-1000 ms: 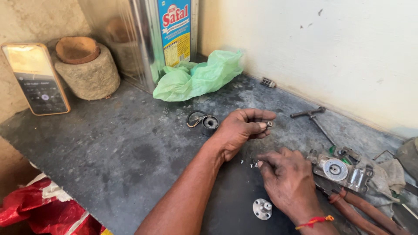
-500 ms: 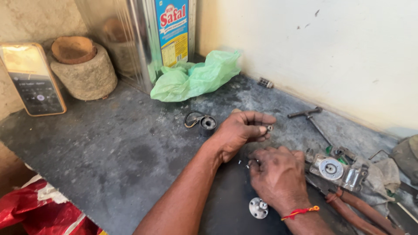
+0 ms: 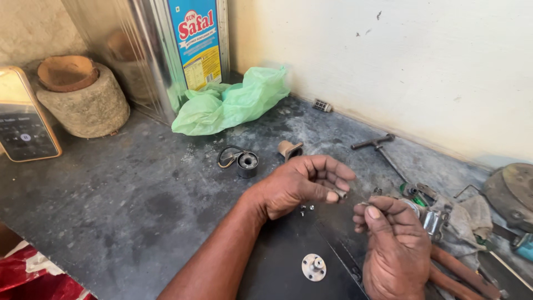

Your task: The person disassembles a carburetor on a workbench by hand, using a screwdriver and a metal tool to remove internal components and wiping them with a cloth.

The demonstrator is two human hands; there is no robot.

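Observation:
My left hand (image 3: 302, 183) hovers over the dark work surface, its fingers curled and its thumb and forefinger pinching a small metal part (image 3: 340, 194). My right hand (image 3: 391, 244) is just to its right, fingers closed on a tiny metal piece held toward the left hand's part. Two tiny screws (image 3: 307, 209) lie on the black sheet (image 3: 277, 261) under the left hand. A round metal flange (image 3: 314, 266) with a centre hub rests on that sheet, near my right wrist.
A dark bearing with a rubber ring (image 3: 240, 161) and a tan bushing (image 3: 290, 149) lie behind my hands. A T-handle tool (image 3: 377, 145), a metal assembly with rag (image 3: 444, 216), a green plastic bag (image 3: 233, 103), a tin can (image 3: 166, 50), a stone mortar (image 3: 80, 97) and a phone (image 3: 22, 125) stand around.
Both hands lifted slightly and drew together; the right hand turned so its fingertips meet the left hand's pinched part. The tan bushing, hidden before by the left hand, shows now.

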